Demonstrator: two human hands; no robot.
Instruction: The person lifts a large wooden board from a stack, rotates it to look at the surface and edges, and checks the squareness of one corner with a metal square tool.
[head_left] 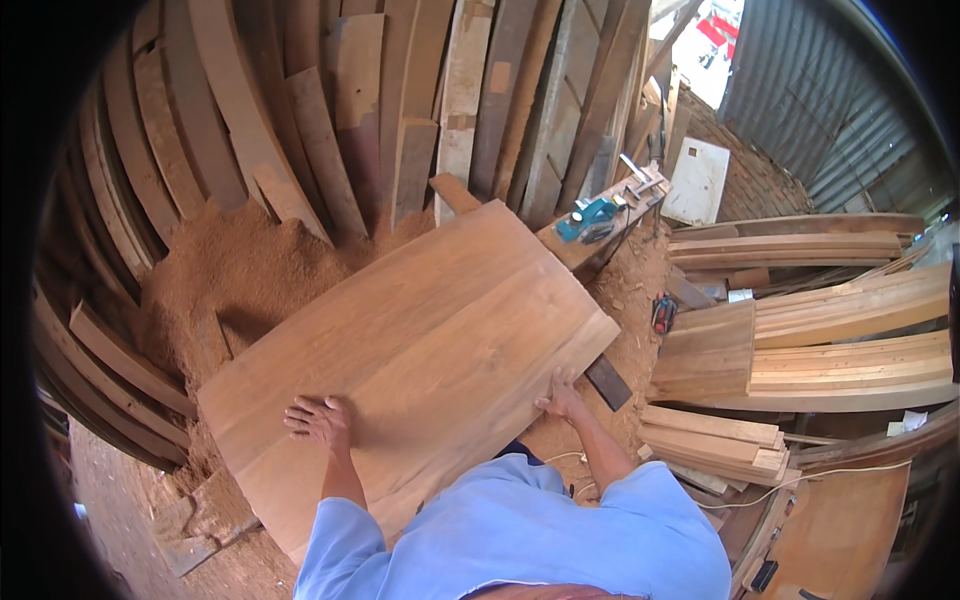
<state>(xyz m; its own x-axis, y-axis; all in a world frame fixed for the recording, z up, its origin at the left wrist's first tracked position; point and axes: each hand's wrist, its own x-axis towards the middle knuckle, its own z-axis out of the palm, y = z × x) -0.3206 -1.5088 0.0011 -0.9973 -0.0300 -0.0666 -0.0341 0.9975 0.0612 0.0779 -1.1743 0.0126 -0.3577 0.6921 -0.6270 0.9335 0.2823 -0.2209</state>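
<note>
A broad wooden panel (pixel 430 310) lies in front of me, slanting from lower left to upper right. On its top face, towards the near left, my left hand (pixel 320 422) rests flat with the fingers spread. My right hand (pixel 562 395) is at the panel's near right edge, the thumb side over the rim; some of its fingers are hidden, and it grips the edge. A dark strip of wood (pixel 607 383) sticks out from under the panel beside my right hand.
Sawdust (pixel 250 270) is heaped behind the panel, below upright planks (pixel 410 110). A teal power tool (pixel 592 218) sits on a narrow bench (pixel 560 240) at the far right. A red and black tool (pixel 664 313) lies on the floor. Stacked boards (pixel 850 365) and a pale cord (pixel 800 484) are right.
</note>
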